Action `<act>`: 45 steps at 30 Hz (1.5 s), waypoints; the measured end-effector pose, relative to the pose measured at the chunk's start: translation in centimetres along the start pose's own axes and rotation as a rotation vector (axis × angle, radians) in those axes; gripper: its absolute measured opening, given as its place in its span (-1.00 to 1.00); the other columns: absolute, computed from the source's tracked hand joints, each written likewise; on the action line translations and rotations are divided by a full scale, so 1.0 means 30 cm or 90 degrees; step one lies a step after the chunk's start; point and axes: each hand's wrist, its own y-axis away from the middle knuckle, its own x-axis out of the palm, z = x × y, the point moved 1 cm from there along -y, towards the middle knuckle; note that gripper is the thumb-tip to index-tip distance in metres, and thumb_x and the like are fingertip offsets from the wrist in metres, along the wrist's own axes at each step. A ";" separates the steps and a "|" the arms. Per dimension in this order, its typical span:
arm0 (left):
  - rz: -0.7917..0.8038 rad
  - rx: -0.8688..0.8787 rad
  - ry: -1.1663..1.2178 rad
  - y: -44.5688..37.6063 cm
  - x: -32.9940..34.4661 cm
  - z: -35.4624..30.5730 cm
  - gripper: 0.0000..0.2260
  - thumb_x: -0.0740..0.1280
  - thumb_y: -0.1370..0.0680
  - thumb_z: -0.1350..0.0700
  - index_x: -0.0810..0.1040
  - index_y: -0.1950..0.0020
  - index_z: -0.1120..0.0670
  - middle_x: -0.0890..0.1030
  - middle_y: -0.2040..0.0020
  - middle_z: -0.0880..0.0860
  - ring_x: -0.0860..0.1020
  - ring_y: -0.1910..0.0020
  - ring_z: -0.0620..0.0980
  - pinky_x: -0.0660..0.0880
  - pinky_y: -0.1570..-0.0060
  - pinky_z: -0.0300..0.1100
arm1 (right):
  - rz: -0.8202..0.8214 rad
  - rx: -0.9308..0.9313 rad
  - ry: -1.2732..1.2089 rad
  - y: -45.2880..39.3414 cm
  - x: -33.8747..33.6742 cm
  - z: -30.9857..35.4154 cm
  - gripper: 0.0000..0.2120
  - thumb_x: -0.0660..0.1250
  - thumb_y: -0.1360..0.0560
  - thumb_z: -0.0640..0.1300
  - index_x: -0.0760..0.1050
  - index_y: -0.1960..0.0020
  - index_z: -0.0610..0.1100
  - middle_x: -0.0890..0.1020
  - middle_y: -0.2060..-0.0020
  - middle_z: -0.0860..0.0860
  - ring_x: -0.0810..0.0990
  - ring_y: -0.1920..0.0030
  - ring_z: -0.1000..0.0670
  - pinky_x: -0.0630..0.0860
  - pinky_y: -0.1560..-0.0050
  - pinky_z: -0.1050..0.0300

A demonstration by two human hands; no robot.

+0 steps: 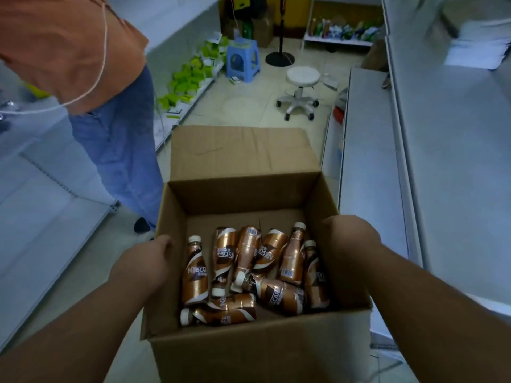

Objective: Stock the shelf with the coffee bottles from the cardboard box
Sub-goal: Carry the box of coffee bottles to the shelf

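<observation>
An open cardboard box (237,164) fills the middle of the head view, held up between my hands. Several copper-brown coffee bottles (250,272) with white caps lie jumbled on its bottom. My left hand (143,262) grips the box's left wall from outside, fingers curled at the rim. My right hand (349,233) presses on the box's right wall, its fingers hidden beyond the edge. White empty shelves (442,150) run along the right side.
A person in an orange shirt and jeans (110,128) stands close at the left. Another white shelf (41,217) lies at left. Ahead on the tiled floor stand a white swivel stool (300,87), a blue plastic stool (243,60) and green packets (190,78).
</observation>
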 end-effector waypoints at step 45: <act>-0.001 0.253 -0.080 -3.322 -0.954 -1.347 -0.64 0.26 -0.54 0.12 0.42 -0.33 -0.06 0.62 -0.11 0.03 0.59 -0.03 0.01 0.51 0.08 -0.17 | 0.017 0.231 -0.114 -2.854 -1.390 -0.029 -0.65 0.21 -0.57 -0.14 0.46 -0.33 -0.01 0.57 -0.22 -0.07 0.57 -0.17 -0.10 0.52 -0.16 -0.02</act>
